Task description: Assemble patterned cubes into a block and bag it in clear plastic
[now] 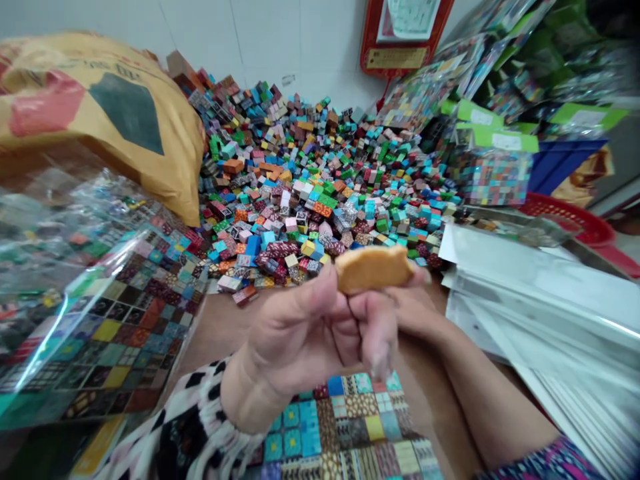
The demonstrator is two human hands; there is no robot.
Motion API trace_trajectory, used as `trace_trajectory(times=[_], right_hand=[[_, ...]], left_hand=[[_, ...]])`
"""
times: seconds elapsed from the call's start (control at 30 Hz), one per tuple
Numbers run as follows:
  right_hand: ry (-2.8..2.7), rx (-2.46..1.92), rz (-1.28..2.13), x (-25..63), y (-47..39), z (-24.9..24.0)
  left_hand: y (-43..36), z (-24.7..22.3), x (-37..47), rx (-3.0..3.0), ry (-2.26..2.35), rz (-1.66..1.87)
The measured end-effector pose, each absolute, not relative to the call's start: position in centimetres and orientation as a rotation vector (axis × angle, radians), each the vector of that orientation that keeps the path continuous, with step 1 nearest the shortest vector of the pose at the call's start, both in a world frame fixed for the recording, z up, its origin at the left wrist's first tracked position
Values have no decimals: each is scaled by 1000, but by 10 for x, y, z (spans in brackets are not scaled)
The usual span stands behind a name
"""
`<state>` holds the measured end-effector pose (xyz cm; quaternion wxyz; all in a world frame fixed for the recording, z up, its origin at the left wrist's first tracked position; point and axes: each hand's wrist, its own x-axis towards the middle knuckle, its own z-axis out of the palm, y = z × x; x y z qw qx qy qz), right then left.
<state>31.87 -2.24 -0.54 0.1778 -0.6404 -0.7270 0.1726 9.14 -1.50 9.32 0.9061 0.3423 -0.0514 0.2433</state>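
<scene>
My left hand (320, 327) is raised in the middle of the view, its thumb and fingers closed on a flat tan biscuit (373, 270) with an uneven upper edge. My right hand (413, 300) is behind it, mostly hidden by the left hand and the biscuit, so its fingers cannot be made out clearly. Below my hands lies a panel of small patterned square blocks (350, 427), partly covered by the left wrist and sleeve.
A large heap of coloured blocks (300, 180) rests against the white wall. Left are a yellow sack (175, 153) and a clear bag of blocks (115, 333). White sheets (540, 293), a red basket (575, 220) and packed block bags (495, 167) are on the right.
</scene>
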Motion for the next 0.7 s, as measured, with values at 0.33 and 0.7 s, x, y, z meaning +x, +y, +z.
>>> trace_trajectory(times=[0.33, 0.7], right_hand=[[-2016, -1762, 575, 327, -21, -10], [-1995, -1785, 579, 335, -20, -12]], left_hand=[[2, 121, 92, 708, 368, 689], [8, 123, 90, 513, 371, 707]])
